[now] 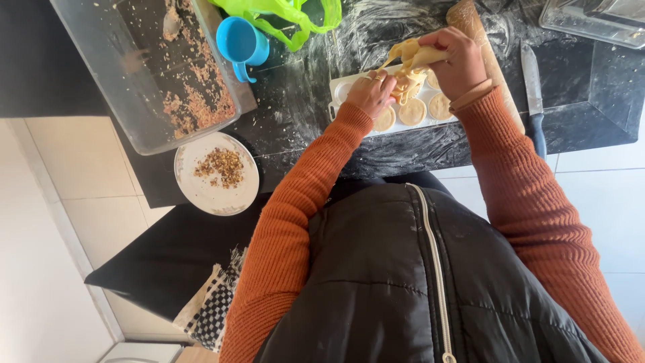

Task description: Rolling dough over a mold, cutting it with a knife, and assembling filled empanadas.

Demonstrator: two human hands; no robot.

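Right hand (458,62) pinches dough scrap strip (408,55), lifted above white mould tray (342,91); strip hangs toward left hand (371,94), fingers curled narrow, pressing dough rounds (412,111) in tray; hands close together, strip between

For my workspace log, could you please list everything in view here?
Mould: one, white, on the dark counter, round pockets lined with dough.
Dough: one pale strip, lifted above the mould.
Rolling pin: one, wooden, behind the right hand.
Knife: one, blue handle, right of the pin.
Cup: one, blue, by the tub.
Tub: one, clear, crumbs inside.
Plate: one, white, chopped nuts on it.
Bag: one, green, top.
Cloth: one, checked, lower left.
Left hand: pressing on the mould.
Right hand: grip shut on the dough.
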